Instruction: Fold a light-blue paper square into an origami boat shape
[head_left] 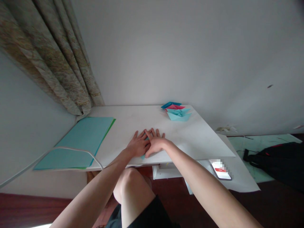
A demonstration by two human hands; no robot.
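Observation:
My left hand (138, 146) lies flat on the white table (133, 115) near its front edge, fingers spread. Beside it, my right hand (155, 143) also rests palm down with its fingers apart, and the two hands touch at the thumbs and fingers. Under them is a piece of light blue paper (142, 156); only small bits show between and below the hands, so its folded shape is hidden. Farther back on the right stand several folded paper boats: light blue ones (180, 117), a pink one (175, 107) and a dark blue one (170, 104).
A stack of light blue paper sheets (80, 139) with green beneath lies on the table's left. A white cable (71, 148) crosses the stack. At lower right, a phone (222, 171) lies on a lower white surface. A patterned curtain (54, 57) hangs at left; a black bag (280, 161) lies far right.

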